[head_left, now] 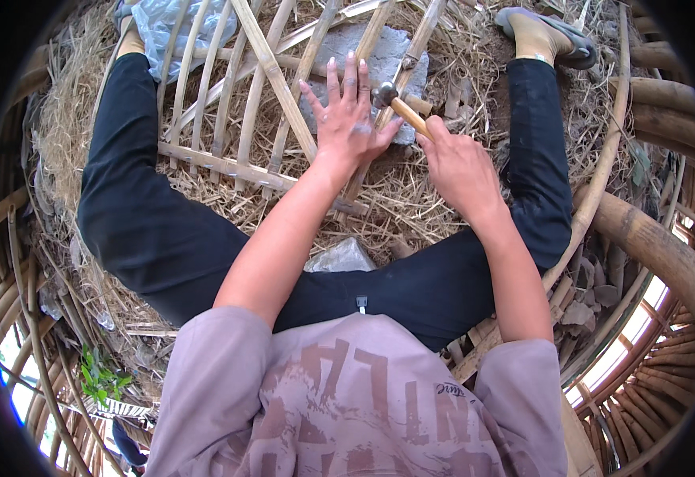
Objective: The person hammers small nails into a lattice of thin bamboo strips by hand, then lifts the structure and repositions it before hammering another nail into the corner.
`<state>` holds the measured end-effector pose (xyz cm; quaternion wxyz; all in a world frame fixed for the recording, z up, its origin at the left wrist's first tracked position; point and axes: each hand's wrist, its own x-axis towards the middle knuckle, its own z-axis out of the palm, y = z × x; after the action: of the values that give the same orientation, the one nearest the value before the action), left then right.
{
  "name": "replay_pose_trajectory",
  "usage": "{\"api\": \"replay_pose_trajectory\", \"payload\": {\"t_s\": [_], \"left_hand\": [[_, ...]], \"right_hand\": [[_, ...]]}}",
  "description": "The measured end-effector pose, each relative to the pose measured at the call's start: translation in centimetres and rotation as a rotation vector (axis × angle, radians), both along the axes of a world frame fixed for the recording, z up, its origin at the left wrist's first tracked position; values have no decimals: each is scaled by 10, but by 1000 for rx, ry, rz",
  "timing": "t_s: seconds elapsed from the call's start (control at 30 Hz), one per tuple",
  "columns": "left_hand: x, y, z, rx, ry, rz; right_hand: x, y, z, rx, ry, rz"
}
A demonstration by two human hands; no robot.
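Note:
A frame of split bamboo slats (pixel 262 56) lies between my outstretched legs, its crosspiece (pixel 236 168) nearest me. Its upper part rests over a flat grey stone slab (pixel 333 49). My left hand (pixel 349 119) lies with fingers spread on the slats above the slab, holding nothing. Just to its right, my right hand (pixel 460 165) is closed around the wooden handle of a hammer (pixel 411 116). The dark metal hammer head is close to a slanting slat at the frame's right side, beside my left thumb. Whether the head touches the bamboo I cannot tell.
Dry straw (pixel 395 195) covers the ground. A clear plastic bag (pixel 157 32) lies by my left foot, and a pale stone (pixel 341 256) sits close to my lap. Thick bamboo poles (pixel 650 238) curve along the right. A small green plant (pixel 101 378) grows at lower left.

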<state>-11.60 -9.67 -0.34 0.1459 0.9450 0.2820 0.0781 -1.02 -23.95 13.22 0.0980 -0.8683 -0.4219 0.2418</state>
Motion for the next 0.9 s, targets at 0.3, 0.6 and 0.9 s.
{"api": "replay_pose_trajectory", "payload": {"t_s": [0.3, 0.6, 0.9], "left_hand": [[0, 2, -2, -35, -10, -11], [1, 2, -3, -55, -58, -18], [1, 2, -4, -23, -47, -8]], "right_hand": [[25, -3, 8, 389, -88, 4], [30, -5, -2, 101, -83, 119], [25, -13, -13, -7, -151, 289]]}}
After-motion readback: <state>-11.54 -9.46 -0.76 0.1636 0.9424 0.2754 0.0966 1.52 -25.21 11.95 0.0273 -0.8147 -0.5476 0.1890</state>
